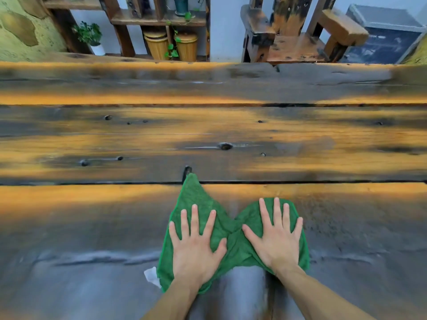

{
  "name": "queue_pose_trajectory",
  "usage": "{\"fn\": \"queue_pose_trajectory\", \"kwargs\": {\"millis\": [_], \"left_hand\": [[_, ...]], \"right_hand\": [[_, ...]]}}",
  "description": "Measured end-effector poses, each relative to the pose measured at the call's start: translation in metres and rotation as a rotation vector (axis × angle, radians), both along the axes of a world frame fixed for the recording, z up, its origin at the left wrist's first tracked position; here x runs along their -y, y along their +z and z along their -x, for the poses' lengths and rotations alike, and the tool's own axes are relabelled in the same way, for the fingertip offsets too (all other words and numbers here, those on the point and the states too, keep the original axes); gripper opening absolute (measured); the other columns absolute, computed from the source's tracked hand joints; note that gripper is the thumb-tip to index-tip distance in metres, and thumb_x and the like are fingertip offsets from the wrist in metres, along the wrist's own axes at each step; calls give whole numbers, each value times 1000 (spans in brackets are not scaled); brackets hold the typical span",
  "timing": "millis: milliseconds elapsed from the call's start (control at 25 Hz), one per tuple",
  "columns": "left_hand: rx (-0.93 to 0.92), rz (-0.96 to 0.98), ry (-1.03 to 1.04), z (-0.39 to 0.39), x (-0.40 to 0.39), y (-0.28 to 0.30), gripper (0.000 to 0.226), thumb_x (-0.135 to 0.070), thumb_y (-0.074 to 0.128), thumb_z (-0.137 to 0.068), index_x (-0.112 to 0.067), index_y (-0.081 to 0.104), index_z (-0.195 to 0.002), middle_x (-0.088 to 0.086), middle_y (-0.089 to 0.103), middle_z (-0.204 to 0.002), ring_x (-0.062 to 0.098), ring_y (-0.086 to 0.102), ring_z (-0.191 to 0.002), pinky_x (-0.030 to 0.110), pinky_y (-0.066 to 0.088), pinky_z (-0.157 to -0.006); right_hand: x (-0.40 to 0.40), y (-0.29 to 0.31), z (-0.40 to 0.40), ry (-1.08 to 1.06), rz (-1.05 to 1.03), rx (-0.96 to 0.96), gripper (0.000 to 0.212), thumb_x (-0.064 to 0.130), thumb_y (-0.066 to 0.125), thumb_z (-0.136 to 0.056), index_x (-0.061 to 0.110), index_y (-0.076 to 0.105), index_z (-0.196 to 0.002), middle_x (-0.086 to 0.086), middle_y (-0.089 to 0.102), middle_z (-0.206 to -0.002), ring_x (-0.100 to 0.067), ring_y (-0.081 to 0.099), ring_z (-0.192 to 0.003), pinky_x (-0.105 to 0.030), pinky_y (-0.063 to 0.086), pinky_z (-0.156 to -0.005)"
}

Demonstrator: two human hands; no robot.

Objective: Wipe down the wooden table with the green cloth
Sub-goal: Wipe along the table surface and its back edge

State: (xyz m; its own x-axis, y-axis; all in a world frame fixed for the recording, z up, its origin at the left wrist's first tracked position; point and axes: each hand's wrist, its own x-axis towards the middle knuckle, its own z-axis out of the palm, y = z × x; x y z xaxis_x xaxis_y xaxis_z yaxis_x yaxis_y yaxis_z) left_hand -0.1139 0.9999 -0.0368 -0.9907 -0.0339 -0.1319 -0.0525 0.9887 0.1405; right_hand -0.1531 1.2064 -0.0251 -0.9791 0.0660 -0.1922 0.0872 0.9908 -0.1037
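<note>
A green cloth point(233, 236) lies spread and bunched in the middle on the near plank of the wooden table point(208, 135). My left hand point(196, 245) presses flat on the cloth's left half, fingers spread and straight. My right hand point(277, 236) presses flat on its right half, fingers likewise spread. One corner of the cloth points away from me, up to the gap between planks. A small white tag point(151, 276) sticks out at the cloth's lower left edge.
The table is made of long dark and orange planks with knots and gaps. Beyond its far edge stand a wooden chair point(298, 40), a wooden shelf point(159, 17) with two yellow bins point(173, 46) and potted plants point(90, 35).
</note>
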Motion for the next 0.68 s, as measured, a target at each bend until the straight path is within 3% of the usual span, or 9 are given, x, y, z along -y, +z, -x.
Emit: {"fn": "queue_pose_trajectory", "kwargs": {"millis": [240,520,680], "left_hand": [[44,12,70,-108,9,3,78,-72,39,-88,-35,34,-156,16,24,-166,44,23,-151,73,20,-113],[92,12,67,-180,-6,6,77,-74,33,-88,-35,40,-153,17,25,-165,48,28,-147,79,20,-105],[104,14,70,-190,-16,4,76,-75,26,-91,-35,40,-153,17,26,-165,49,29,-146,82,20,-101]], "right_hand": [[-23,-1,-113,-70,-2,-9,93,94,-11,-70,47,-23,-150,3,-23,-163,-24,-19,-152,-59,-10,-118],[-44,1,-192,-150,22,61,99,95,9,-77,38,-5,-157,1,-6,-167,-27,-5,-154,-62,-1,-119],[-50,10,-206,-192,43,128,107,97,-10,-67,34,-28,-151,6,-29,-161,-23,-27,-149,-58,-12,-119]]}}
